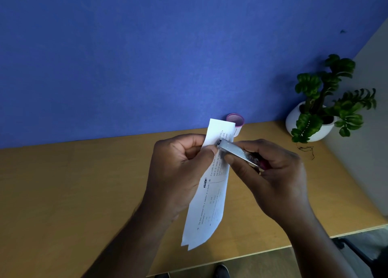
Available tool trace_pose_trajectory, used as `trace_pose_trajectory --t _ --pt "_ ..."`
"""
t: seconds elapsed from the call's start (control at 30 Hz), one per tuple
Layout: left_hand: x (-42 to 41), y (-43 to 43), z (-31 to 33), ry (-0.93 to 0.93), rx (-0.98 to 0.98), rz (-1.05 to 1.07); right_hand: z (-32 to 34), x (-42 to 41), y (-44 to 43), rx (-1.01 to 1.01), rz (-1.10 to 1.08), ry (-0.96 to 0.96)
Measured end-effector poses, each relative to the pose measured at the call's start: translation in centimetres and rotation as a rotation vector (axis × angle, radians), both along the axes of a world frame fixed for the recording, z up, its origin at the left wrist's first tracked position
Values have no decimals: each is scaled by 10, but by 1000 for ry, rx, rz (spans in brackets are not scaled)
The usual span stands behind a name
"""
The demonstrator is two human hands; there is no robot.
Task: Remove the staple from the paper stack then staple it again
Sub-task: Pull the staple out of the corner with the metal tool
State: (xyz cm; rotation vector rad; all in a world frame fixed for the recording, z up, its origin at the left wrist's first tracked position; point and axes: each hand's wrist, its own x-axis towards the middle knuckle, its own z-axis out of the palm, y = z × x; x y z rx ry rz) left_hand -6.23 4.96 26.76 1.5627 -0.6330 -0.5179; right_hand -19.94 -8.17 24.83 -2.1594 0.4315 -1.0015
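A thin stack of white printed paper (206, 206) is held up in the air above the wooden desk (73, 193), its long side running toward me. My left hand (178, 168) pinches the stack near its far end, thumb pressed on the sheet. My right hand (273, 172) grips a small silver metal stapler (237, 150), whose tip touches the paper right beside my left thumb. The staple itself is too small to make out.
A pink-rimmed cup (236, 121) stands behind the paper against the blue partition wall (147, 57). A white pot with a green plant (321, 111) sits at the desk's back right corner. The desk's right edge runs diagonally; floor and a shoe show below.
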Motion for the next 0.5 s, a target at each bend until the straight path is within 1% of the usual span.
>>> trace_pose_trajectory --t 0.23,0.5 --pt "-5 -1 -2 -39 -23 43 3 2 5 17 -10 -24" --pt "-9 -4 -5 77 -58 41 -7 3 9 -20 -101 -85"
